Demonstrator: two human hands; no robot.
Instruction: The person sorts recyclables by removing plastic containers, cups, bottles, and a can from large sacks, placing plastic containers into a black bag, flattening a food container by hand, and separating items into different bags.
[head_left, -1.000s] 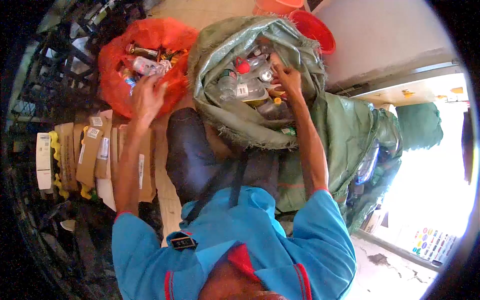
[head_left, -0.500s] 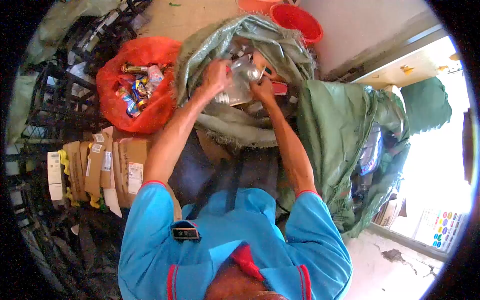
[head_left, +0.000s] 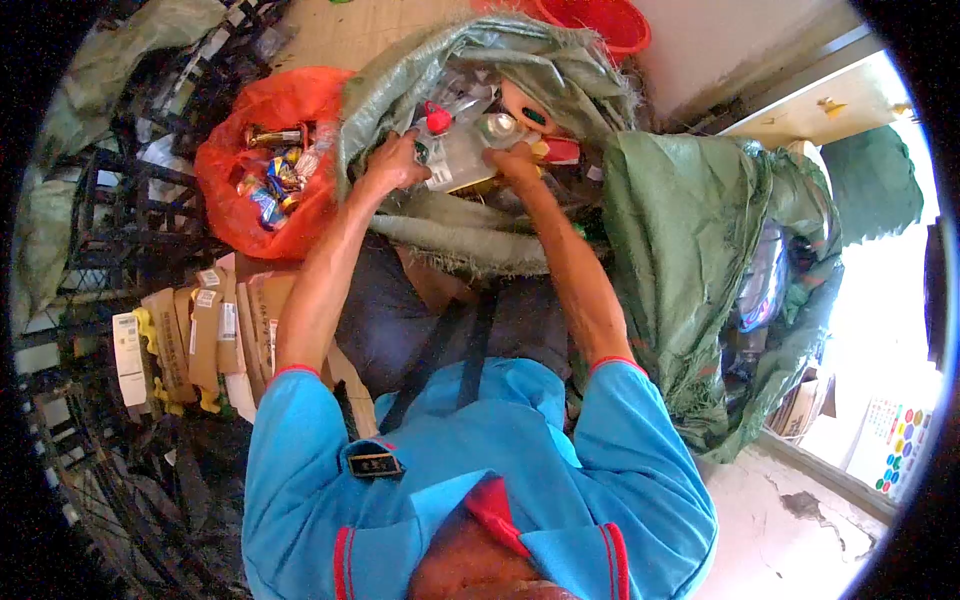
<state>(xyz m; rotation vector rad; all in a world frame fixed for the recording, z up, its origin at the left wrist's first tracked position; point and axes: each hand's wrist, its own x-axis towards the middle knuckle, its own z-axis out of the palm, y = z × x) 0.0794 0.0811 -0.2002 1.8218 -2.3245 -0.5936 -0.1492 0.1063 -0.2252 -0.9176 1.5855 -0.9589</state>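
A large woven sack (head_left: pixel 400 90) stands open in front of me, filled with plastic waste. Between my hands lies a clear plastic bottle (head_left: pixel 462 150) on top of the pile. My left hand (head_left: pixel 398 162) is curled at the left inside of the sack, its fingers closed round a small dark-green item that I cannot make out. The fingers of my right hand (head_left: pixel 514 162) are closed at the right side of the clear bottle. Close by are a red cap-like piece (head_left: pixel 437 118), an orange plastic container (head_left: pixel 527 105) and a red item (head_left: pixel 561 151).
On the left stands a red bag (head_left: pixel 225 200) of crushed cans, with flattened cardboard (head_left: pixel 205 340) below it and black crates (head_left: pixel 130 200) beyond. A green sack (head_left: pixel 670 260) leans at the right. Behind is a red basin (head_left: pixel 610 25) near the wall.
My left hand has moved left and down, away from the red piece, toward the sack's left side. My right hand has shifted slightly. The red piece and orange container now show more fully.
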